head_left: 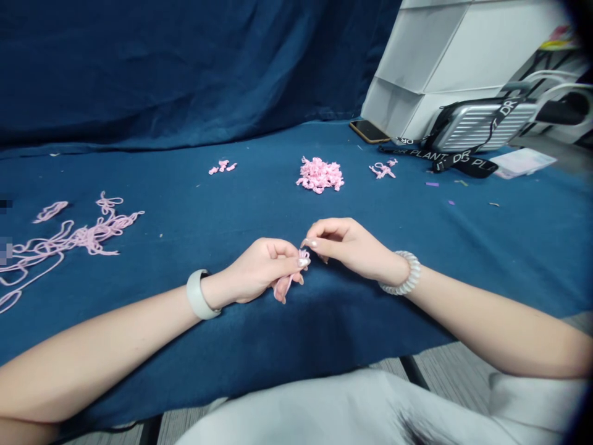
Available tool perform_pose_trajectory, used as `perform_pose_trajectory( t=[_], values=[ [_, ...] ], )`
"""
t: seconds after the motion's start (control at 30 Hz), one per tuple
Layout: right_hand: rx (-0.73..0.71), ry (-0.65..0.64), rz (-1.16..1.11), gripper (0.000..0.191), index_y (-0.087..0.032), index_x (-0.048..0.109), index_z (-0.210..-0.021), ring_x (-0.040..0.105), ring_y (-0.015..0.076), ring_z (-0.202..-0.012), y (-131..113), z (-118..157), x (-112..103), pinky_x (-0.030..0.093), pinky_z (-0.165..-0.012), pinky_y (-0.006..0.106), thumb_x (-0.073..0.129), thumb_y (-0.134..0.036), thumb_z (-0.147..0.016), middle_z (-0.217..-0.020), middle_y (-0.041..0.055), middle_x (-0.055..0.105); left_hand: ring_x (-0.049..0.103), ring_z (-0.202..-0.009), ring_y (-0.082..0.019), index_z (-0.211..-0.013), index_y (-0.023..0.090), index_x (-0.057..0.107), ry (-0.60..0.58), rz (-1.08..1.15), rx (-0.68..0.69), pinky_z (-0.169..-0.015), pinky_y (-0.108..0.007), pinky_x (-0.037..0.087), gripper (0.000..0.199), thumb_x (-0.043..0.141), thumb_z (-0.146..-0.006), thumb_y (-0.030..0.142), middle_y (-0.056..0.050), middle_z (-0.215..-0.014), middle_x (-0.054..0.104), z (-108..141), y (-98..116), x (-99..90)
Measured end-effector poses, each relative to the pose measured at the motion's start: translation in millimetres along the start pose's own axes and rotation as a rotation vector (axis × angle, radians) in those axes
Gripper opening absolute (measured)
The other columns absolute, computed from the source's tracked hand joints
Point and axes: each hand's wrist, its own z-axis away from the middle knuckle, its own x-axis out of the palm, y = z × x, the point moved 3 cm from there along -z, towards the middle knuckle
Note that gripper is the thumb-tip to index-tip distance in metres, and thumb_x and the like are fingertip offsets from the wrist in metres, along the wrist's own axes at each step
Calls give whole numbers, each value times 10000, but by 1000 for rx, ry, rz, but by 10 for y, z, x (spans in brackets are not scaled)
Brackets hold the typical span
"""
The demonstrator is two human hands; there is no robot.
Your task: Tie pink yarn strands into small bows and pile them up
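My left hand (262, 271) holds a small piece of pink yarn (283, 287) in its fingers, with a short loop hanging below them. My right hand (347, 247) reaches in from the other side, its thumb and fingertips at the top of the yarn near my left fingertips. Whether those right fingers grip the yarn is hidden. A loose tangle of pink yarn (78, 238) lies on the dark blue cloth (259, 216) to the left. Farther ahead sit a heap of small pink yarn knots (319, 175) and two smaller groups (222, 166) (383, 169).
A grey watch-like band (200, 295) circles my left wrist and a coiled translucent band (403, 273) my right. At the back right stand a white box (445, 68), a phone (369, 131), a ribbed silver case (482, 123) with a black strap (445, 157), and papers (522, 163).
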Motion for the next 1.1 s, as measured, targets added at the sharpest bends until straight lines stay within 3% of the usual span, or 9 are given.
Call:
perform_pose_trajectory(
  t=[0.27,0.4,0.63,0.77,1.0,1.1],
  values=[
    [-18,-215,-75,262,-140,669,-1016,505,67,-631,53,-27,28,412,-596,207,633,-276,-796,-798,16,636,479,-319,-59,-623,127,581,-20,-6,32,-397,-161,407,316,657,-762,400,18,-388,544,8,2,2],
    [-51,-255,-59,254,-154,684,-1018,560,88,-729,50,-31,66,445,-684,225,623,-278,-806,-896,35,664,476,-321,-61,-605,131,572,-47,-36,36,-409,-165,408,337,638,-778,413,19,-368,531,10,2,-6],
    [-113,-304,-51,180,-161,728,-919,529,81,-679,44,-36,79,435,-677,230,645,-263,-795,-765,6,614,500,-337,-66,-603,127,566,-66,-74,26,-400,-160,406,350,668,-747,430,12,-409,553,15,6,-2],
    [-109,-237,-91,161,-169,742,-819,519,88,-657,89,-47,103,430,-643,243,679,-307,-765,-722,4,577,495,-335,-67,-607,122,566,-65,-67,22,-387,-157,404,373,680,-724,457,10,-405,544,4,7,0],
    [-170,112,23,237,-172,688,-651,501,111,-728,90,-47,76,426,-718,272,655,-371,-774,-738,9,521,525,-404,-60,-728,109,637,-32,144,6,-452,-167,465,263,663,-775,366,14,-495,569,-30,7,-24],
    [-176,175,55,213,-163,662,-628,497,110,-736,62,-36,51,416,-716,269,671,-330,-760,-765,8,497,557,-452,-70,-779,100,674,-58,192,-41,-523,-194,511,243,667,-778,344,7,-501,581,-27,13,-13]
  ],
)
